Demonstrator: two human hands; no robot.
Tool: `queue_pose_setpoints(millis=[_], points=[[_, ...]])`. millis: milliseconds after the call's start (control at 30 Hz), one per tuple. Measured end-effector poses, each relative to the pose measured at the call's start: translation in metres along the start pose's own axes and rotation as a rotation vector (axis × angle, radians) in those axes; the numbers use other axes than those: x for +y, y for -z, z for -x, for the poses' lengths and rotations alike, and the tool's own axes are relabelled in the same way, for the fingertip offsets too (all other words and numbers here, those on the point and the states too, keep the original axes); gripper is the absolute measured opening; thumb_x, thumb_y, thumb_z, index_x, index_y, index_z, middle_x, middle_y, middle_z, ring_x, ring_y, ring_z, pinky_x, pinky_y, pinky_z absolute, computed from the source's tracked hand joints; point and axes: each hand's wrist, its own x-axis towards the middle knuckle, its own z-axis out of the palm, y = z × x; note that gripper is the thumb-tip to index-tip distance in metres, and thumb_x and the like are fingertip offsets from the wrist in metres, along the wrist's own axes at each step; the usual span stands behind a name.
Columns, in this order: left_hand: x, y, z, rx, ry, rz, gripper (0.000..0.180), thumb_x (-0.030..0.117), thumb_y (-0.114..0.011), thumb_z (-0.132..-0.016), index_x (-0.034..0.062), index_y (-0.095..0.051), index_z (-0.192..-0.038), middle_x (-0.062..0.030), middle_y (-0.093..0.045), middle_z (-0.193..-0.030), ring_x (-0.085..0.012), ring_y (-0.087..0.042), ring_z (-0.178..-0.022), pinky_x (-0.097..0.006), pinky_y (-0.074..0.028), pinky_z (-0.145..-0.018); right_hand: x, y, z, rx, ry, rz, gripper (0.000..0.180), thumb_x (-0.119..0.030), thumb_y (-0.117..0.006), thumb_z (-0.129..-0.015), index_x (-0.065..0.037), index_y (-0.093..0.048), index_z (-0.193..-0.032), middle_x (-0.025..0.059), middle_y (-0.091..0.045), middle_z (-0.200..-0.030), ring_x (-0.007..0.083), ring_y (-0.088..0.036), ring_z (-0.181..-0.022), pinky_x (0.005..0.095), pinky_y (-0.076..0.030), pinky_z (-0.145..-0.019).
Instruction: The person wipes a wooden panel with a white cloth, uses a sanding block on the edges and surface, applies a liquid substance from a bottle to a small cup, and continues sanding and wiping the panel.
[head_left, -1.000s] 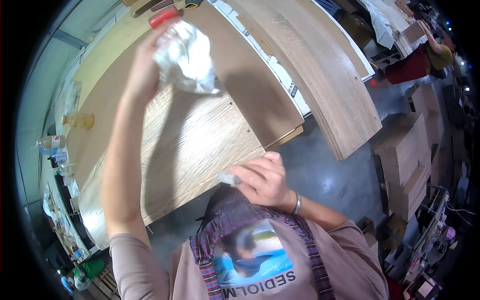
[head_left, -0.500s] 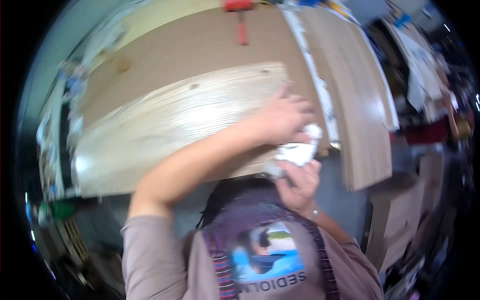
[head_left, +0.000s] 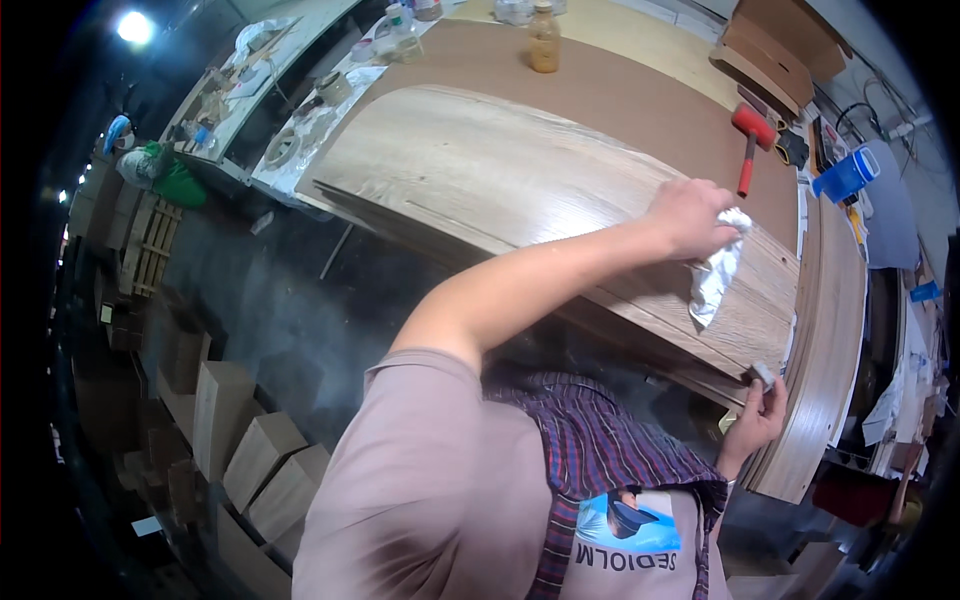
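Far to the left of the left hand, beyond the panel's end, a green bag point(head_left: 178, 185) sits near a slatted pallet point(head_left: 157, 250). Closer in, but still well left of that hand, pale wooden boxes point(head_left: 265, 460) stand on the floor, and a roll of tape point(head_left: 283, 150) lies above them. The wood-grain panel point(head_left: 450, 140) comes next, stretching from the left side to beneath the left hand, on a brown-topped desk point(head_left: 620, 110). Beyond that hand, up and to its left, stands a bottle of amber liquid point(head_left: 544, 45). The left hand point(head_left: 690, 220) is closed around a crumpled white cloth point(head_left: 716, 280), which trails from its fingers over the panel. Just beyond it, up and to the right, lies a red mallet point(head_left: 752, 125). Nearer the body, the right hand point(head_left: 757, 420) pinches a small grey block point(head_left: 763, 375) at the panel's near right corner. Right of both hands are long wood-grain boards point(head_left: 825, 340) and a blue container point(head_left: 847, 178).
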Motion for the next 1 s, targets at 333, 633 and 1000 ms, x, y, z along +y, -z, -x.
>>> queue_pose_setpoints(millis=[333, 633, 1000], points=[[-0.104, 0.062, 0.049, 0.069, -0.075, 0.186, 0.04, 0.039, -0.071, -0.081, 0.0077, -0.07, -0.105, -0.0173, -0.069, -0.104, -0.0359, -0.065, -0.099, -0.043, -0.052, -0.086, -0.054, -0.053, 0.024, 0.398, -0.052, 0.044, 0.021, -0.003, -0.065, -0.094, 0.005, -0.063, -0.114, 0.0089, -0.07, -0.099, 0.013, -0.063, -0.085, 0.0276, -0.053, -0.075], [-0.115, 0.051, 0.047, 0.045, -0.027, 0.213, 0.045, 0.036, -0.073, -0.081, 0.0026, -0.069, -0.111, -0.0173, -0.07, -0.106, -0.0325, -0.067, -0.098, -0.039, -0.052, -0.085, -0.092, -0.111, 0.062, 0.521, -0.033, 0.267, 0.02, -0.003, -0.075, -0.08, 0.001, -0.066, -0.098, 0.0036, -0.065, -0.089, 0.0145, -0.061, -0.081, 0.0304, -0.05, -0.074], [-0.104, 0.058, 0.047, -0.065, 0.021, 0.248, 0.03, 0.022, -0.069, -0.09, -0.0001, -0.065, -0.11, -0.0069, -0.066, -0.088, -0.0138, -0.06, -0.08, -0.028, -0.048, -0.073, -0.105, -0.153, 0.066, 0.359, 0.254, 0.26, 0.027, -0.001, -0.078, -0.071, -0.003, -0.06, -0.091, 0.0133, -0.064, -0.086, 0.0313, -0.061, -0.079, 0.039, -0.05, -0.07]])
